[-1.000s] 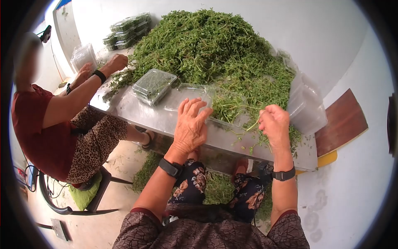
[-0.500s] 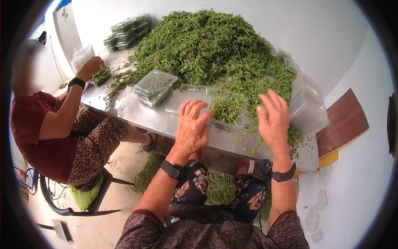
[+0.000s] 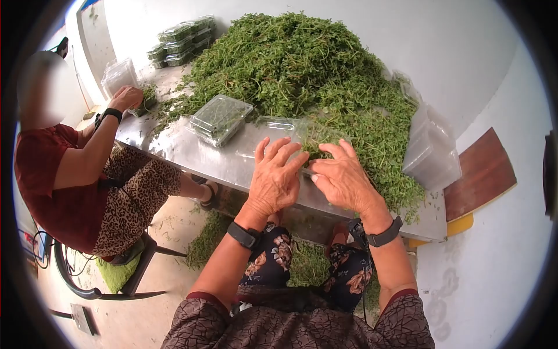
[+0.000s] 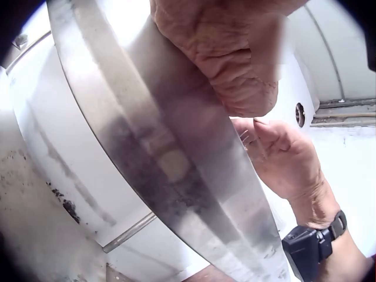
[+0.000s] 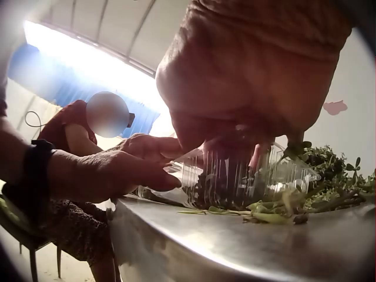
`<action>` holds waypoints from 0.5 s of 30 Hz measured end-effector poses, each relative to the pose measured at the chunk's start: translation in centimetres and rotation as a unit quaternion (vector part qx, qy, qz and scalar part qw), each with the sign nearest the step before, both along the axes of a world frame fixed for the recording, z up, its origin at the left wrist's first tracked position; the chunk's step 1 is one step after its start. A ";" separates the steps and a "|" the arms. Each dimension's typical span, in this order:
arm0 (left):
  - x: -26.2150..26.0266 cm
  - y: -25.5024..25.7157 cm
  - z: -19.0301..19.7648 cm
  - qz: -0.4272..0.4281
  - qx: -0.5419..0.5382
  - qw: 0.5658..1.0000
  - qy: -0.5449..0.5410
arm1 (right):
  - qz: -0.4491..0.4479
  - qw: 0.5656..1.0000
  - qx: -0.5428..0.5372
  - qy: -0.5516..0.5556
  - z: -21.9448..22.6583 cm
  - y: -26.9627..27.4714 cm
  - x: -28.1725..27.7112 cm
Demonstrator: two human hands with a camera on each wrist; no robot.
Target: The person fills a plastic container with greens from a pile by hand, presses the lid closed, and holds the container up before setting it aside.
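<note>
A clear plastic clamshell box (image 5: pixel 191 179) sits at the table's front edge with cut green sprigs inside; its lid (image 3: pixel 279 124) lies folded open to the left. My left hand (image 3: pixel 272 177) rests at the box's left side, fingers spread and slightly bent. Over the box, my right hand (image 3: pixel 344 179) dips its fingertips among the greens inside the rim. Both hands hide much of the box in the head view. In the left wrist view the right hand (image 4: pixel 288 158) shows past the table edge. Behind the box rises a big heap of greens (image 3: pixel 285 64).
A closed, filled box (image 3: pixel 221 119) stands left of the lid. Stacked empty boxes (image 3: pixel 431 148) are at the right, filled boxes (image 3: pixel 181 41) at the back left. Another person (image 3: pixel 58 174) sits at the left, hands at a box. Loose sprigs (image 5: pixel 273 214) lie beside my box.
My right hand has let go of a long sprig at the right, opened, and moved left over the box. The left hand has stayed nearly still. The other person's hands have moved to a box.
</note>
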State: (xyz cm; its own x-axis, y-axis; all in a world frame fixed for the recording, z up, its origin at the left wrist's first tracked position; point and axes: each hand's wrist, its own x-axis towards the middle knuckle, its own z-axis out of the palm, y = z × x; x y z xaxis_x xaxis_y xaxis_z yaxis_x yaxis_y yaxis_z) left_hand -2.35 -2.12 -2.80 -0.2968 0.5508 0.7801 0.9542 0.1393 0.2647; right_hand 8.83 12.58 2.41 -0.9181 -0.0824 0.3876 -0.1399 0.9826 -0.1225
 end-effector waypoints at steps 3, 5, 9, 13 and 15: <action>0.0 0.0 0.0 -0.005 -0.009 1.000 0.004 | 0.036 0.998 -0.045 0.008 -0.5 0.0 0.0; 0.0 0.0 0.1 -0.007 -0.013 1.000 0.005 | 0.052 0.996 -0.069 0.007 -0.5 -0.1 0.1; 0.0 0.0 0.2 -0.014 -0.027 1.000 -0.003 | 0.056 0.991 -0.117 0.024 -0.4 0.4 0.3; -0.1 0.0 0.3 -0.012 -0.036 0.999 -0.006 | -0.008 0.995 -0.087 0.053 -0.4 1.3 0.4; -0.1 0.1 0.3 -0.013 -0.037 0.999 -0.009 | -0.046 0.995 -0.062 0.063 -0.2 1.6 0.5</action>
